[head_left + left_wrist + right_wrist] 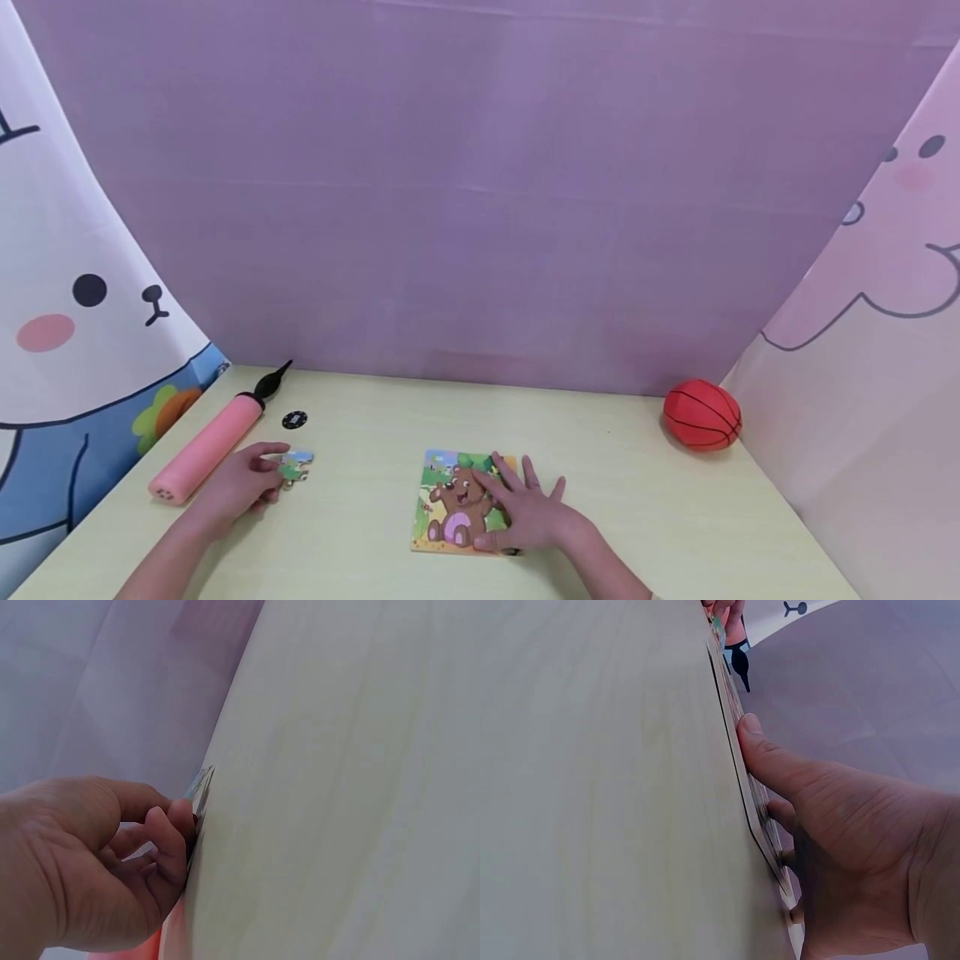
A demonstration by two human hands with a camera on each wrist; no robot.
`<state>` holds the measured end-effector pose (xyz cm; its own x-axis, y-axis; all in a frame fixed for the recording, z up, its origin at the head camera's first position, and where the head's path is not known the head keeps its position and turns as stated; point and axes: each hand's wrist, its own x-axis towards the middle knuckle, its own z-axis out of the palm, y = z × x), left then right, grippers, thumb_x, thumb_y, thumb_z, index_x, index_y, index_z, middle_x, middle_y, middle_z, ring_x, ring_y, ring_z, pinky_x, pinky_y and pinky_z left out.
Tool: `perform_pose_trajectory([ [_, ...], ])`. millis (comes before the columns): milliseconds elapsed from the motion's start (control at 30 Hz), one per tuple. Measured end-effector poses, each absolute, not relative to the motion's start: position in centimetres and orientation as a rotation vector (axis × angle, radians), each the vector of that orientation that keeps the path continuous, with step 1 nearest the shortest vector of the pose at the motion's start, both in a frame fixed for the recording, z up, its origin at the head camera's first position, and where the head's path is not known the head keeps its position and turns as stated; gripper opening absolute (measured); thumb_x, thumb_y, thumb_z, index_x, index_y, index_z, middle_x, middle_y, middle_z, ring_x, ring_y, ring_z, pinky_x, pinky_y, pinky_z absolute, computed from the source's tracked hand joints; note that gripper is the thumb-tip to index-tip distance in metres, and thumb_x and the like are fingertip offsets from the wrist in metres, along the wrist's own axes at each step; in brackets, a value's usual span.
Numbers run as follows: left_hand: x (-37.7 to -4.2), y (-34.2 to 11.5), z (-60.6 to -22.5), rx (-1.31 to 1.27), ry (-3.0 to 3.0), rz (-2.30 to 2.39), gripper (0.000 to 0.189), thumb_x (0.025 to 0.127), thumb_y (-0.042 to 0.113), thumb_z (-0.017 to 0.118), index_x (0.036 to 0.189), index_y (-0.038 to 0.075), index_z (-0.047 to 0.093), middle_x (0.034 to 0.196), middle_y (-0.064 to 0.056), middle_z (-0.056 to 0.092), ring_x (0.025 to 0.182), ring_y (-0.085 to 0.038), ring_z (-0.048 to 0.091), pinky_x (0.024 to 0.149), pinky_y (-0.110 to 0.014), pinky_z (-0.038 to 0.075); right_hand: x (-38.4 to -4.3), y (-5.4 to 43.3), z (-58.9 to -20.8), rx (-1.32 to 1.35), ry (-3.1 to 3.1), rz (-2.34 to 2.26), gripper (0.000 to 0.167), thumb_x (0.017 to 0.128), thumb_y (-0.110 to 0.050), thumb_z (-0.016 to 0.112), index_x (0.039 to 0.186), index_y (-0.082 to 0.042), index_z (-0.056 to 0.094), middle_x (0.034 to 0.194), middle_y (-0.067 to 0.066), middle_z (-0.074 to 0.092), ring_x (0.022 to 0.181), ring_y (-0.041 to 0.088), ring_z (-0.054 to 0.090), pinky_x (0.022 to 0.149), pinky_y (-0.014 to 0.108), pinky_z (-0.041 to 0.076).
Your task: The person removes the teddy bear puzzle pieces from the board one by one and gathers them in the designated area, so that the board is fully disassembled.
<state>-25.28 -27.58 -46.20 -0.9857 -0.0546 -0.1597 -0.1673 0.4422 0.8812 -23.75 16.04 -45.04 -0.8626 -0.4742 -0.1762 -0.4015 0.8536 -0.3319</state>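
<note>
Near the left side of the table, my left hand [242, 485] pinches a small jigsaw piece [296, 469] with green and blue print. The same piece [202, 787] appears edge-on at the fingertips in the left wrist view. My right hand [531, 510] lies with spread fingers on the right part of a square bear jigsaw puzzle [453, 508]. Its palm and fingers hide that side of the picture; a small dark patch shows beside the thumb at the lower right corner. In the right wrist view the puzzle's edge [739, 769] runs under the thumb and fingers.
A pink hand pump [210, 446] with a black nozzle lies just beyond the left hand. Behind that hand is a black round chip [295, 419]. A red ball [702, 415] with black lines sits at the far right. A purple cloth [480, 208] hangs behind the table.
</note>
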Motion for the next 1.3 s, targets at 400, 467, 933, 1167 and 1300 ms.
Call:
perform_pose_trajectory([
  [400, -25.1, -27.8, -45.9, -0.2, 2.58, 1.596, 0.056, 0.093, -0.002, 0.056, 0.145, -0.009, 0.039, 0.098, -0.014, 0.055, 0.068, -0.02, 0.057, 0.052, -0.027, 0.047, -23.8, 15.9, -44.9, -0.669, 2.764, -0.449, 0.091, 0.084, -0.069, 0.065, 0.16, -0.036, 0.027, 0.169, 0.006, 0.008, 0.149, 0.052, 0.001, 0.094, 0.089, 0.001],
  [467, -25.1, -27.8, -45.9, -0.218, 2.587, 1.585, 0.056, 0.092, 0.0, 0.057, 0.145, -0.009, 0.039, 0.096, -0.013, 0.054, 0.066, -0.02, 0.055, 0.052, -0.027, 0.046, -23.8, 15.9, -44.8, -0.665, 2.758, -0.457, 0.091, 0.085, -0.068, 0.066, 0.16, -0.036, 0.027, 0.169, 0.006, 0.008, 0.149, 0.052, 0.001, 0.094, 0.089, 0.001],
  [933, -25.6, -24.3, -46.6, -0.185, 2.588, 1.642, 0.046, 0.098, 0.012, 0.062, 0.14, -0.004, 0.048, 0.101, -0.012, 0.055, 0.065, -0.02, 0.053, 0.052, -0.028, 0.045, -23.8, 15.9, -44.7, -0.653, 2.755, -0.455, 0.09, 0.085, -0.067, 0.067, 0.16, -0.036, 0.028, 0.169, 0.006, 0.009, 0.149, 0.052, 0.001, 0.094, 0.089, 0.001],
  [1167, -25.4, -21.0, -46.4, -0.092, 2.58, 1.691, 0.044, 0.096, 0.01, 0.064, 0.136, -0.003, 0.053, 0.101, -0.011, 0.055, 0.064, -0.019, 0.053, 0.051, -0.027, 0.044, -23.7, 15.9, -44.7, -0.652, 2.759, -0.444, 0.091, 0.085, -0.067, 0.067, 0.16, -0.034, 0.028, 0.169, 0.006, 0.009, 0.149, 0.052, 0.002, 0.094, 0.089, 0.002],
  [1300, -25.3, -19.3, -46.3, -0.062, 2.564, 1.715, 0.041, 0.094, 0.008, 0.067, 0.132, -0.002, 0.057, 0.1, -0.011, 0.057, 0.064, -0.019, 0.054, 0.051, -0.025, 0.044, -23.6, 15.8, -44.6, -0.645, 2.771, -0.426, 0.096, 0.084, -0.068, 0.068, 0.161, -0.027, 0.027, 0.169, 0.005, 0.009, 0.149, 0.052, 0.002, 0.095, 0.089, 0.003],
])
